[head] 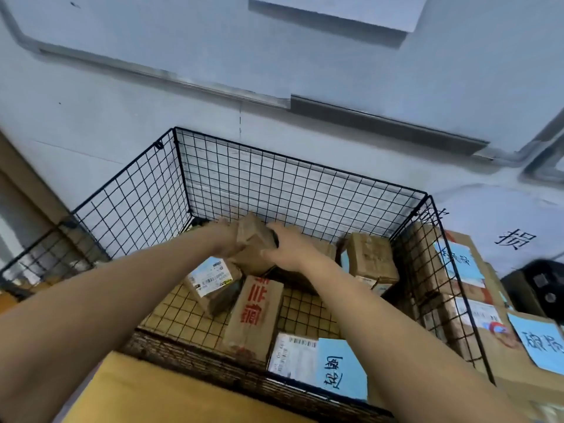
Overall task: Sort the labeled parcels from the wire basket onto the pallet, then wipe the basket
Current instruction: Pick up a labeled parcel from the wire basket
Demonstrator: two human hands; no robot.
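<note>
Two bare forearms stretch from the near edge down into the black wire basket (299, 161), which stands against a grey-blue wall, with a flat yellowish sheet of cardboard (137, 392) lying just in front of its near side. The right hand (290, 248) grasps a small brown parcel (253, 239) towards the far side of the basket, fingers curled over its top and thumb against its near face. The left hand (225, 239) is pressed to the parcel's left side, but its fingers are hidden behind the parcel and the frame is blurred, so I cannot tell whether it grips. The parcel sits tilted between the two hands, above the others. Below it, left of centre, lies a parcel with a white printed label (210, 279). Next to it, nearer, is a long brown parcel with red characters (256, 312). At the near right corner lies a parcel with a blue handwritten label (317, 364) and a barcode. A brown box (370, 261) sits by the right wall. Outside the basket on the right stand stacked cartons with blue labels (457, 261), and a black device (540, 288) lies beyond them.
</note>
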